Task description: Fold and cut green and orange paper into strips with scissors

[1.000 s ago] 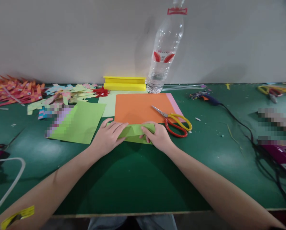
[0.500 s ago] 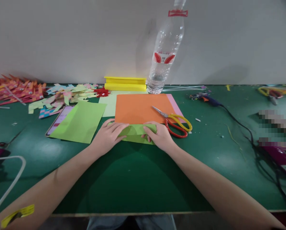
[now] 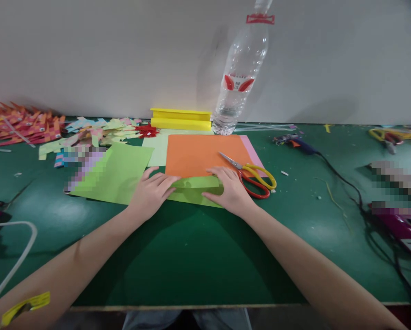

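A folded strip of light green paper lies on the green table in front of an orange sheet. My left hand lies flat on the strip's left end, fingers stretched out. My right hand presses on its right end, fingers curved over the top fold and thumb along the lower edge. Red and yellow scissors lie just right of my right hand.
A larger green sheet lies to the left. A plastic bottle and yellow folded paper stand by the wall. Paper scraps cover the back left. A glue gun with its cable runs right.
My right hand has shifted from pinching the strip's right end to lying over it, fingers pointing left. The left hand has stayed pressed on the left end.
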{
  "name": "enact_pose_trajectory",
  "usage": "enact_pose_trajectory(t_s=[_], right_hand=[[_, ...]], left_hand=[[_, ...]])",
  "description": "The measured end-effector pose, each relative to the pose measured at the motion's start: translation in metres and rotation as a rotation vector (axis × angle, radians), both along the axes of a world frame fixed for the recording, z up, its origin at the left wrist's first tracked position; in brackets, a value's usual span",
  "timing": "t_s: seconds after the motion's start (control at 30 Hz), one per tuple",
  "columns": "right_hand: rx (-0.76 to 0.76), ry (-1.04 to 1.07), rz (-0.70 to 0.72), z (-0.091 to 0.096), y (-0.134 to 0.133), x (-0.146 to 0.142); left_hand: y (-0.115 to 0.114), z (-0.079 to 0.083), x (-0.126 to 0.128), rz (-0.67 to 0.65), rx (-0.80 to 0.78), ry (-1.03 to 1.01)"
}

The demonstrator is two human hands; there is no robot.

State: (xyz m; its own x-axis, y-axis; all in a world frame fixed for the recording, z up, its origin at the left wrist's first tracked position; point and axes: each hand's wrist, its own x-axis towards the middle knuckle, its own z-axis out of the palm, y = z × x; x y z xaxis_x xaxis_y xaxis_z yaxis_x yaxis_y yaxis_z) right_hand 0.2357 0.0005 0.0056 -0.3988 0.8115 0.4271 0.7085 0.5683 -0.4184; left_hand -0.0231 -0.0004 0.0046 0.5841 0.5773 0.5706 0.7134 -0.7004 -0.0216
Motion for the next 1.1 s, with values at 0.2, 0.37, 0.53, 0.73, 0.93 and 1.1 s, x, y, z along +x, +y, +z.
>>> enact_pose_trajectory(t_s=[0.2, 0.37, 0.53, 0.73, 0.93, 1.1], right_hand=[[0.074, -0.009, -0.037, -0.0035, 0.0045, 0.0027], [0.091, 0.021, -0.016, -0.0014, 0.0045, 0.0039], [0.118, 0.033, 0.031, 0.0009, 0.0008, 0.0022], [0.055, 0.051, 0.021, -0.0028, 0.0023, 0.0038], [0.038, 0.055, 0.015, -0.0030, 0.0040, 0.0041], [0.055, 0.078, 0.012, -0.0007, 0.0032, 0.0039]], left_hand=[[-0.0024, 0.0003, 0.0037, -0.001, -0.007, 0.002], [-0.0020, 0.0000, 0.0025, -0.004, -0.018, 0.022], [-0.0019, 0.0002, 0.0025, -0.013, -0.026, 0.002], [-0.0016, -0.0026, 0.0031, -0.013, -0.073, -0.027], [-0.0013, -0.0032, 0.0031, -0.014, -0.050, -0.037], [-0.0009, -0.0028, 0.0031, 0.005, -0.002, -0.037]])
